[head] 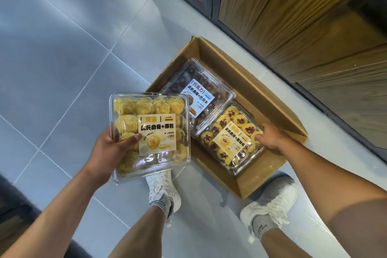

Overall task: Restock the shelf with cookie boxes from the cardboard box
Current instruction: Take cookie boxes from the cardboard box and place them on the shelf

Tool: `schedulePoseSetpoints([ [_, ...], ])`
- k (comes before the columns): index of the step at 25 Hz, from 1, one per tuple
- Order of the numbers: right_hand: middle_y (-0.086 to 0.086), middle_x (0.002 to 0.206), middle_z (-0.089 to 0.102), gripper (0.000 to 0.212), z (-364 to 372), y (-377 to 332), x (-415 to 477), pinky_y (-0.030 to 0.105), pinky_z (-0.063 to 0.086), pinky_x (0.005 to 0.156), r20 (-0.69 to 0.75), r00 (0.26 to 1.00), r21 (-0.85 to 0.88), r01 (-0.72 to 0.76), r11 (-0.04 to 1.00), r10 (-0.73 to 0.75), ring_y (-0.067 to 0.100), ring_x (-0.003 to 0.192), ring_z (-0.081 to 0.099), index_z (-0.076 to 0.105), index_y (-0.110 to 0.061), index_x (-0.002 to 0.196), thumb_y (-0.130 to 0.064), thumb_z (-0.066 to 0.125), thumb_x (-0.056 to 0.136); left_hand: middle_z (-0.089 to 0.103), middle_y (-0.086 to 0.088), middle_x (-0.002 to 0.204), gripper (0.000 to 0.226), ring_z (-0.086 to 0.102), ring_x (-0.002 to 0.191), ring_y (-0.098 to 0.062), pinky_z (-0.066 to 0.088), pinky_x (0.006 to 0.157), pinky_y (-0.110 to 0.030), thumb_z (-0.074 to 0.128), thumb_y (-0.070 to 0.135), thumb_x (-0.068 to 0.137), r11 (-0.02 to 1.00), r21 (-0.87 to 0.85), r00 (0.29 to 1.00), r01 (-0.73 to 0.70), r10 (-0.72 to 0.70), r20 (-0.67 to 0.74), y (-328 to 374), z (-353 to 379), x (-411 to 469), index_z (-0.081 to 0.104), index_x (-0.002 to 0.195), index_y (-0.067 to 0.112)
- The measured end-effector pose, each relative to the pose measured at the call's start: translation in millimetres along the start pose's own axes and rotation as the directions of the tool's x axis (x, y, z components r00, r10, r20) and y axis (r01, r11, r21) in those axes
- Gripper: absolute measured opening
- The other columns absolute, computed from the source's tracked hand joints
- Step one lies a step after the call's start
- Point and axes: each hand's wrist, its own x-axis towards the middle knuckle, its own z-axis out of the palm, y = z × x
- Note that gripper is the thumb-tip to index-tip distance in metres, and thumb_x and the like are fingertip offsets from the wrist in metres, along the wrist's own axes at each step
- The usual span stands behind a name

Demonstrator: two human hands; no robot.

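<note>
My left hand (pixel 113 148) holds a clear plastic box of plain yellow cookies (pixel 150 136) by its left edge, thumb on the lid, above the floor to the left of the open cardboard box (pixel 261 94). Inside the cardboard box lie two more clear boxes: one of dark chocolate cookies (pixel 199 94) farther away and one of yellow cookies with red centres (pixel 230 142) nearer me. My right hand (pixel 270 138) grips the right edge of the red-centred cookie box, which lies in the cardboard box.
The cardboard box sits on grey tiled floor (pixel 62 58) beside a wood-panelled unit with a dark base (pixel 314 37) at the upper right. My two feet in white sneakers (pixel 163 190) stand just in front of the box. A dark object lies at the lower left edge.
</note>
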Motion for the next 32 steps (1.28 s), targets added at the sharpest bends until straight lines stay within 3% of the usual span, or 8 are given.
schedulePoseSetpoints([
  [4, 0.018, 0.158, 0.04, 0.083, -11, 2, -8, 0.045, 0.038, 0.112, 0.063, 0.998, 0.022, 0.023, 0.999, -0.025, 0.038, 0.143, 0.041, 0.04, -0.008, 0.153, -0.062, 0.059, 0.092, 0.081, -0.008, 0.109, 0.033, 0.079, 0.096, -0.03, 0.066, 0.073, -0.042, 0.072, 0.007, 0.091, 1.0, -0.005, 1.0, 0.01, -0.01, 0.001, -6, -6, -2, 0.067, 0.123, 0.006],
  [8, 0.016, 0.161, 0.035, 0.083, -26, -1, -29, 0.041, 0.035, 0.113, 0.085, 0.994, 0.183, 0.048, 0.982, -0.065, 0.035, 0.146, 0.037, 0.031, -0.005, 0.156, -0.058, 0.055, 0.096, 0.08, -0.01, 0.11, 0.033, 0.078, 0.099, -0.034, 0.063, 0.085, -0.053, 0.073, 0.007, 0.091, 0.999, -0.007, 0.999, 0.033, -0.032, 0.008, -2, -9, -12, 0.067, 0.124, 0.006],
  [12, 0.013, 0.144, 0.057, 0.082, -43, -2, -61, 0.04, 0.044, 0.105, 0.101, 0.992, 0.249, 0.043, 0.968, -0.07, 0.034, 0.129, 0.055, 0.052, -0.009, 0.143, -0.067, 0.057, 0.086, 0.08, -0.012, 0.109, 0.03, 0.078, 0.097, -0.036, 0.064, 0.081, -0.054, 0.073, 0.006, 0.091, 0.999, -0.002, 0.998, 0.044, -0.044, 0.039, 11, -8, -26, 0.069, 0.121, 0.006],
  [16, 0.01, 0.133, 0.063, 0.055, -75, 2, -115, 0.032, 0.045, 0.09, 0.084, 0.993, 0.184, 0.066, 0.981, -0.083, 0.032, 0.117, 0.06, 0.06, -0.01, 0.134, -0.051, 0.06, 0.097, 0.08, -0.011, 0.108, 0.03, 0.078, 0.098, -0.034, 0.066, 0.077, -0.048, 0.073, 0.005, 0.091, 0.999, 0.003, 0.997, 0.042, -0.042, 0.065, 36, -12, -50, 0.07, 0.121, 0.005],
  [20, 0.012, 0.149, 0.053, 0.073, -110, 5, -183, 0.033, 0.043, 0.097, 0.072, 0.991, 0.162, 0.101, 0.982, -0.114, 0.031, 0.131, 0.054, 0.049, -0.011, 0.147, -0.058, 0.063, 0.092, 0.08, -0.014, 0.105, 0.03, 0.078, 0.095, -0.035, 0.066, 0.074, -0.051, 0.075, 0.006, 0.091, 0.999, 0.018, 0.997, 0.033, -0.034, 0.071, 75, -24, -83, 0.07, 0.12, 0.004],
  [27, -0.013, 0.103, 0.072, 0.046, -221, -12, -351, 0.021, 0.049, 0.072, -0.031, 0.958, 0.163, 0.288, 0.944, -0.286, -0.002, 0.085, 0.063, 0.069, -0.032, 0.109, -0.069, 0.066, 0.081, 0.081, -0.013, 0.1, 0.025, 0.079, 0.091, -0.035, 0.063, 0.081, -0.056, 0.079, 0.01, 0.089, 0.997, 0.077, 0.996, -0.001, -0.006, 0.088, 177, -65, -174, 0.072, 0.112, 0.009],
  [30, -0.008, 0.105, 0.077, 0.069, -272, -24, -425, 0.027, 0.054, 0.083, -0.073, 0.919, 0.108, 0.393, 0.913, -0.387, 0.005, 0.094, 0.071, 0.074, -0.031, 0.116, -0.08, 0.062, 0.068, 0.081, -0.013, 0.098, 0.014, 0.08, 0.083, -0.029, 0.066, 0.066, -0.044, 0.076, 0.007, 0.092, 0.995, 0.071, 0.989, -0.066, 0.056, 0.134, 226, -81, -220, 0.071, 0.105, 0.012],
  [32, -0.009, 0.105, 0.077, 0.066, -303, -31, -479, 0.024, 0.054, 0.085, -0.076, 0.896, 0.09, 0.444, 0.892, -0.438, 0.012, 0.101, 0.072, 0.075, -0.034, 0.114, -0.082, 0.063, 0.068, 0.08, -0.015, 0.102, 0.014, 0.079, 0.086, -0.031, 0.066, 0.073, -0.05, 0.075, 0.008, 0.093, 0.993, 0.063, 0.98, -0.099, 0.086, 0.179, 258, -92, -256, 0.07, 0.107, 0.012],
])
